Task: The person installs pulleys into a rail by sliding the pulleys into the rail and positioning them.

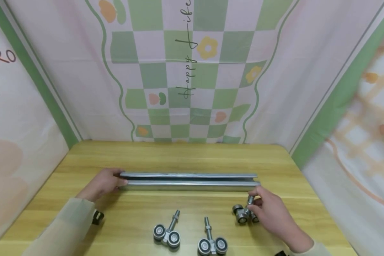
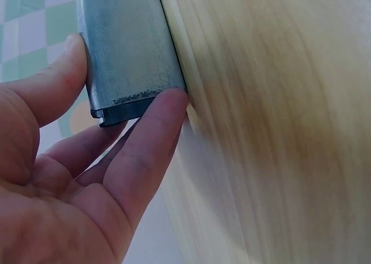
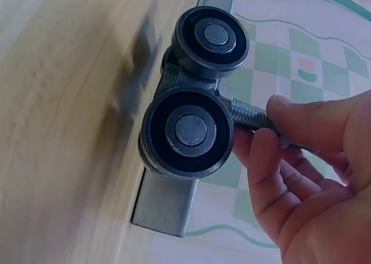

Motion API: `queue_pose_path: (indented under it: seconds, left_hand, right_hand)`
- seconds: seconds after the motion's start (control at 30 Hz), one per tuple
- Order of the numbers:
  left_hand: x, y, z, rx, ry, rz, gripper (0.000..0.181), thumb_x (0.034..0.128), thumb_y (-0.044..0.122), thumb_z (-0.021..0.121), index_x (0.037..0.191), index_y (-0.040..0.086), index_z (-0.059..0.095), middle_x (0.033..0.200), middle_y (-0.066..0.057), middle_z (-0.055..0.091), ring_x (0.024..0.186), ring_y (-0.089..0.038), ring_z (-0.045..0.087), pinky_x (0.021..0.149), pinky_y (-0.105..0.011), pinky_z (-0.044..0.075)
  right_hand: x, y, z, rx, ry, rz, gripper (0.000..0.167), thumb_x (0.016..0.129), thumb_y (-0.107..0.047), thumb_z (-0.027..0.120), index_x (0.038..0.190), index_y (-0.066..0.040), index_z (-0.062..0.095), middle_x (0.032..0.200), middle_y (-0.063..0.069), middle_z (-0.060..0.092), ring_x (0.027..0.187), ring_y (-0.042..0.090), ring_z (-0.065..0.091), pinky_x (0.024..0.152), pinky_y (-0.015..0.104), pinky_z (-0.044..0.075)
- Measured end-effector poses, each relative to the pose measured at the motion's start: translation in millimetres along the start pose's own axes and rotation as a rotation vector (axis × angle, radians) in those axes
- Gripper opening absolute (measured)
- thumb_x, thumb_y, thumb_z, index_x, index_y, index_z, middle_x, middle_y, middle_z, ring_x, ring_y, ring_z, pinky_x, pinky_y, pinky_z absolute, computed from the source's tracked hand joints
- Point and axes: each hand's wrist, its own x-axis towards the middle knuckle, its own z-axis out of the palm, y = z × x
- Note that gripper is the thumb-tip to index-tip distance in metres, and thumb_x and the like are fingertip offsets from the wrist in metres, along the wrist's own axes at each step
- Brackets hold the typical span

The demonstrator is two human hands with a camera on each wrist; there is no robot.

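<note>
Right hand [image 1: 275, 213] has a roller [image 1: 242, 216] by its threaded bolt [image 3: 250, 114], pinched between thumb and fingers, with the wheels [image 3: 191, 130] sticking out past the fingertips (chunky little things, black rings round metal centres). That puts it just on the near side of the metal rail [image 1: 192, 183], by its right end; can't tell if roller and rail actually touch. The rail lies crosswise on the wood-grain table [image 1: 179, 156], slot facing up. Left hand [image 1: 105, 183] has the rail's other end gripped, thumb against one side and a fingertip at the opposite corner, palm beyond the cut end. Two more rollers, one nearer the left [image 1: 167, 236] and one nearer the middle [image 1: 212, 245], sit on the table in front of the rail, bolts pointing roughly toward it, well apart from both hands.
</note>
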Motion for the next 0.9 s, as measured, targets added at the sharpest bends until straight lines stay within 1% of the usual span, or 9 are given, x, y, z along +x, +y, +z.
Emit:
queue_pose_path:
  seconds: [0.13,0.23,0.37,0.53,0.63,0.7,0.77,0.83,0.9]
  left_hand:
    - [0.1,-0.9,-0.1,-0.008,0.000,-0.001,0.057,0.0884,0.016,0.076,0.134,-0.009,0.054,0.128,-0.028,0.057,0.093,-0.025,0.062,0.075,-0.039,0.058]
    - [0.1,-1.4,0.2,-0.004,0.004,0.002,0.055,0.0885,0.017,0.077,0.133,-0.008,0.056,0.127,-0.027,0.058,0.094,-0.025,0.062,0.074,-0.038,0.057]
    - [-0.3,-1.7,0.2,-0.016,0.006,-0.002,0.053,0.0886,0.017,0.076,0.132,-0.007,0.057,0.125,-0.026,0.059,0.093,-0.025,0.062,0.073,-0.038,0.057]
    - [-0.4,-2.3,-0.4,-0.063,-0.003,-0.036,0.056,0.0886,0.015,0.076,0.135,-0.008,0.054,0.130,-0.029,0.055,0.097,-0.027,0.062,0.076,-0.039,0.058]
    - [0.3,-2.2,-0.3,-0.072,-0.007,-0.049,0.058,0.0888,0.014,0.076,0.137,-0.008,0.052,0.133,-0.030,0.053,0.101,-0.028,0.062,0.078,-0.039,0.058]
    - [1.0,-2.2,-0.1,-0.067,-0.005,-0.053,0.058,0.0886,0.014,0.076,0.136,-0.008,0.053,0.131,-0.028,0.054,0.100,-0.028,0.062,0.077,-0.039,0.058]
    - [1.4,-2.3,0.2,-0.064,-0.004,-0.053,0.058,0.0886,0.014,0.076,0.137,-0.007,0.053,0.130,-0.028,0.054,0.100,-0.028,0.062,0.077,-0.039,0.058]
    - [1.8,-2.7,0.6,-0.066,-0.003,-0.049,0.058,0.0886,0.014,0.076,0.137,-0.007,0.052,0.130,-0.028,0.054,0.100,-0.028,0.062,0.077,-0.039,0.058]
    - [1.8,-2.9,0.8,-0.069,-0.007,-0.041,0.059,0.0890,0.015,0.076,0.137,-0.008,0.052,0.132,-0.029,0.053,0.101,-0.028,0.062,0.078,-0.040,0.058]
  right_hand:
    - [-0.4,3,2,-0.043,0.044,-0.073,0.032,0.078,0.001,0.081,0.104,-0.005,0.062,0.096,0.004,0.067,0.080,0.015,0.068,0.065,0.023,0.056]
    - [-2.2,4,2,-0.071,0.053,-0.100,0.031,0.077,0.001,0.081,0.098,-0.008,0.061,0.094,0.002,0.066,0.079,0.014,0.066,0.064,0.023,0.056]
    - [-4.8,4,2,-0.075,0.028,-0.097,0.032,0.075,0.001,0.082,0.092,-0.012,0.057,0.090,-0.002,0.064,0.078,0.012,0.064,0.063,0.023,0.055]
    - [-6.7,5,1,-0.054,-0.009,-0.074,0.033,0.075,0.001,0.083,0.091,-0.013,0.056,0.092,-0.002,0.063,0.078,0.012,0.065,0.063,0.021,0.055]
    - [-6.3,9,0,0.013,-0.052,-0.040,0.031,0.078,-0.001,0.081,0.100,-0.010,0.060,0.100,0.003,0.065,0.082,0.014,0.066,0.065,0.021,0.055]
    - [-5.2,13,-1,0.104,-0.097,0.007,0.033,0.082,-0.005,0.080,0.110,-0.008,0.062,0.107,0.008,0.065,0.085,0.015,0.067,0.068,0.022,0.056]
    - [-4.1,19,-4,0.205,-0.139,0.033,0.035,0.087,-0.010,0.077,0.118,-0.005,0.061,0.114,0.012,0.064,0.090,0.017,0.067,0.071,0.024,0.056]
    - [-4.0,24,-6,0.286,-0.168,0.036,0.033,0.091,-0.014,0.074,0.119,-0.004,0.062,0.115,0.013,0.064,0.093,0.018,0.068,0.073,0.025,0.057]
    - [-5.0,29,-7,0.329,-0.184,0.000,0.028,0.093,-0.017,0.072,0.115,-0.002,0.064,0.111,0.011,0.066,0.094,0.018,0.068,0.075,0.027,0.057]
